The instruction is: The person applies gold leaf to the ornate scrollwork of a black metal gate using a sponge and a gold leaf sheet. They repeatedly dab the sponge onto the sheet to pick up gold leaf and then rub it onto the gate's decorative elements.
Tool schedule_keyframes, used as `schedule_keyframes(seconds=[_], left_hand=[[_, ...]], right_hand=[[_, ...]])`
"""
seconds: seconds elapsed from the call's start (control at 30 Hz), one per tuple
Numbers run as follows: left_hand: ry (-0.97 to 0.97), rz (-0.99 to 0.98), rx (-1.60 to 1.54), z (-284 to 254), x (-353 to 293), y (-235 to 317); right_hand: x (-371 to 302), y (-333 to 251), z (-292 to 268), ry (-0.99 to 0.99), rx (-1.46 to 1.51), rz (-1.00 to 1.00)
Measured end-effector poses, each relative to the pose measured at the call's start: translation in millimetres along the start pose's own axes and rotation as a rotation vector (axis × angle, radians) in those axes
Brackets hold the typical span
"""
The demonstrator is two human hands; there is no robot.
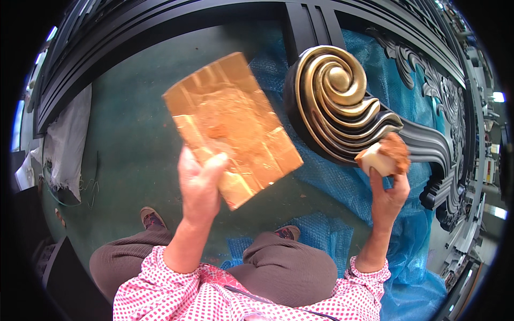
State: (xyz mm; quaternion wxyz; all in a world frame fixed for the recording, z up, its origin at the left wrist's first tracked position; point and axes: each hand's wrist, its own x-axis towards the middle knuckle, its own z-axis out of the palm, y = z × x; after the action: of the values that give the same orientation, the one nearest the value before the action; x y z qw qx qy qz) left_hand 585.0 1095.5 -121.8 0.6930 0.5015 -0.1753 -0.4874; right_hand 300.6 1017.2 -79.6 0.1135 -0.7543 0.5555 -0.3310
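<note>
My left hand (201,179) grips the lower left edge of a flat, gold-coloured cardboard sheet (262,144), thumb on top. Orange-brown paint or paste is smeared over the sheet's middle. In my right hand (390,198) is a pale sponge or wad (377,160) whose far side is stained orange-brown. It is held against or just in front of the lower right end of a carved scroll (338,80); I cannot tell whether they touch. The scroll is black, with shiny gold on its spiral ridges and darker grooves between them.
Black moulded frame rails (160,27) run across the far side. From the scroll, a black curved moulding (428,142) continues right toward carved black leafwork (428,75). Blue bubble wrap (332,187) lies beneath on the green floor (128,134). White sheeting (69,139) hangs at left.
</note>
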Motion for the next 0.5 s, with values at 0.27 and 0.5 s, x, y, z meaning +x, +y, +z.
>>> schedule_keyframes(seconds=[0.27, 0.5], left_hand=[[-0.248, -0.058, -0.029, 18.5, -18.1, -13.6], [-0.3, -0.083, 0.08, 18.7, -20.5, -13.1]], right_hand=[[20.8, -76.3, 59.0, -0.167, 0.308, -0.201], [25.7, -92.9, 68.8, -0.231, 0.186, -0.455]])
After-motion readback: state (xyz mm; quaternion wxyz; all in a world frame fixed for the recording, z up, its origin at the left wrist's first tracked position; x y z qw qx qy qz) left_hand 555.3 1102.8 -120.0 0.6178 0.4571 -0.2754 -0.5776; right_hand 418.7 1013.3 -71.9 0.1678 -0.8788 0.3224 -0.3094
